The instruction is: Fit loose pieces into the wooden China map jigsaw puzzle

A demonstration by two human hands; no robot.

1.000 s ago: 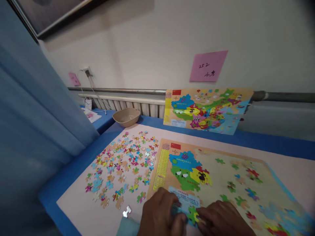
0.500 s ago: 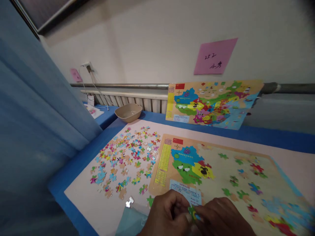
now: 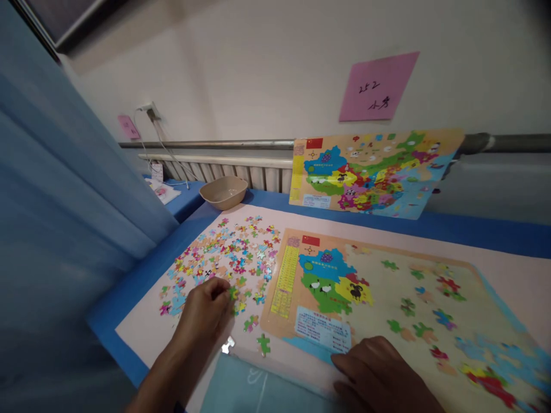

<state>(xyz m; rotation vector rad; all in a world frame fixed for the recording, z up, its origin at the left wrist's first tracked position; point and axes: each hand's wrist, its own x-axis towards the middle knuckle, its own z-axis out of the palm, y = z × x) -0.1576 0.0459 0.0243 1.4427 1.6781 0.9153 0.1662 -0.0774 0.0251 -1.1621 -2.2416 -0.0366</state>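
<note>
Pieces (image 3: 224, 258) lie on the desk (image 3: 138, 281) to our left, so our left hand (image 3: 205, 312) is nearer; its fingers pinch a green piece (image 3: 233, 293). Our right hand (image 3: 379, 376) rests flat on the board (image 3: 379, 298).

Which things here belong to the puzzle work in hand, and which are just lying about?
In use: left hand among the loose colourful jigsaw pieces; right hand on the partly filled tan map puzzle board; finished colourful map picture propped at the back.
Lying about: beige plastic bowl; pink paper note; white plug and cable.
</note>
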